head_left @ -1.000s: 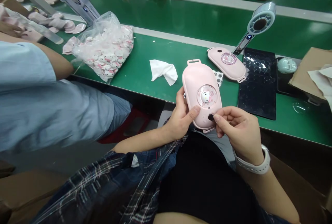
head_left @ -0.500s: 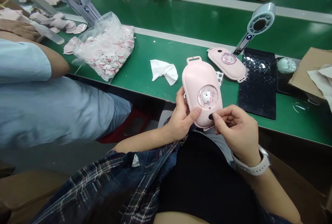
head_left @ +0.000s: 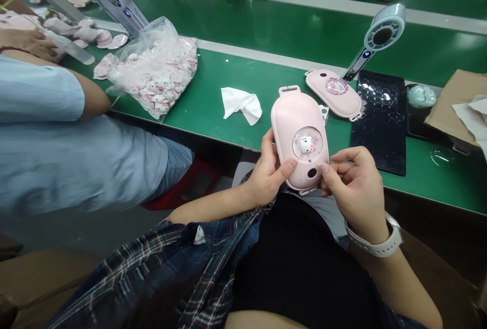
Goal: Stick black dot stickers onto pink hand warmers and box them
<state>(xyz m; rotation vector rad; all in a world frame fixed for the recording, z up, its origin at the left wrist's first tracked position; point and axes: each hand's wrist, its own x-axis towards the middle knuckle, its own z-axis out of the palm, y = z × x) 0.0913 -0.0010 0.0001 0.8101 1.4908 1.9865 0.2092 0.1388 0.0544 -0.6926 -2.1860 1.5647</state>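
- The left hand [head_left: 268, 174] gripped the pink case [head_left: 299, 136] along its side, tilting its face upward for access, above the lap at the table [head_left: 266, 44] edge.
- The right hand [head_left: 352, 187], fingers curled, pressed its thumb beside the black button [head_left: 312, 172], steadying the lower end.
- A second pink case [head_left: 334, 93] lay on the table, set aside.

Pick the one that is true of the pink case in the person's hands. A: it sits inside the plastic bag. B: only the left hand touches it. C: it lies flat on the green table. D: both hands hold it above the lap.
D: the left hand grips the side of the pink case, and the right hand pinches its lower end, off the green table.
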